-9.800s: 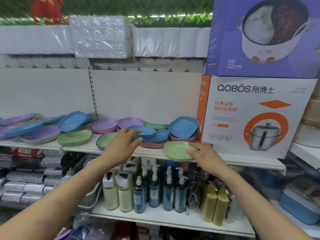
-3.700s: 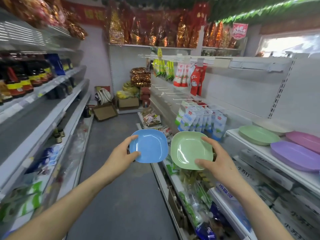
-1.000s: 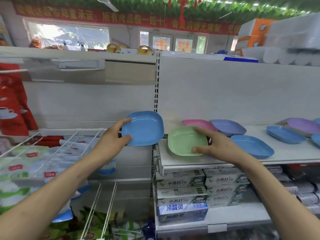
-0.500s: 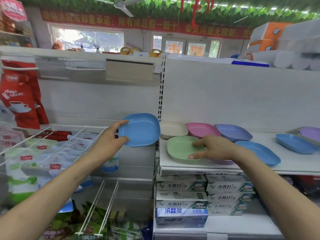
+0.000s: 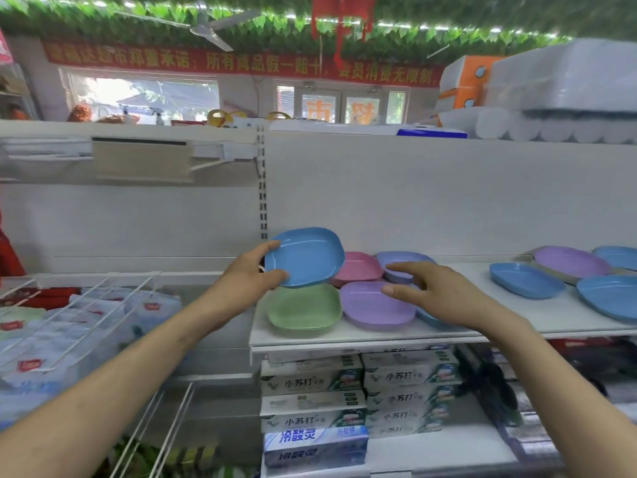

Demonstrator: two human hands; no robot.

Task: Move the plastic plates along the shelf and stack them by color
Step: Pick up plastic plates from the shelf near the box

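Observation:
My left hand (image 5: pixel 253 272) grips a blue plate (image 5: pixel 306 257) by its left rim and holds it tilted above the shelf's left end. Under it a green plate (image 5: pixel 303 308) lies flat on the white shelf (image 5: pixel 537 317). Beside the green one sits a purple plate (image 5: pixel 374 307), with a pink plate (image 5: pixel 358 268) and another purple plate (image 5: pixel 401 262) behind. My right hand (image 5: pixel 434 293) hovers over these with fingers spread, holding nothing. A blue plate (image 5: pixel 429 317) is partly hidden under that hand.
Farther right on the shelf lie more blue plates (image 5: pixel 525 280) and a purple plate (image 5: pixel 570 262). Toothpaste boxes (image 5: pixel 312 401) fill the shelf below. A wire rack (image 5: pixel 89 305) with packets juts out at left. Wrapped tissue packs (image 5: pixel 565 88) sit on top.
My right hand has let go of the green plate, which now lies on the shelf, and moved right over the purple plates. The left hand brought the blue plate rightward, over the green one.

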